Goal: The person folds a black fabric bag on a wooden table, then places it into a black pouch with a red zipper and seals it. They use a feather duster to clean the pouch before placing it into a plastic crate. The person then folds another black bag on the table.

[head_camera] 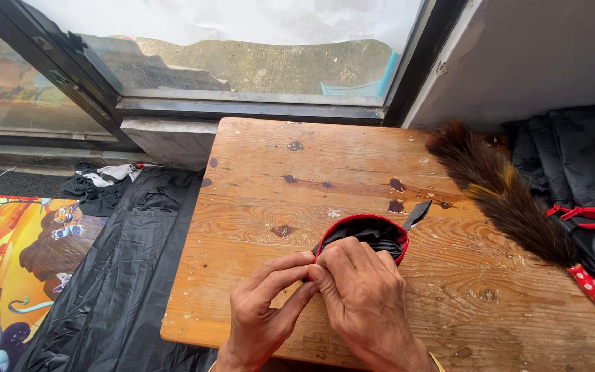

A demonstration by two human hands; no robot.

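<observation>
Pouch (373, 234): small, black fabric w/ red trim, pinched by both hands.

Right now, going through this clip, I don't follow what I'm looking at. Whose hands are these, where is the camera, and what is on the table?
There is no machine here. A person wears one camera on the head, looking down at their own two bare hands. The left hand and the right hand meet at the near edge of a small black fabric pouch with red trim, both pinching it. The pouch lies on a worn wooden table set against a window. On the table's right side lies a brown feather duster with a red dotted handle, beside folded black cloth with red ties. Left of the table are a black plastic sheet and a colourful cartoon mat.
</observation>
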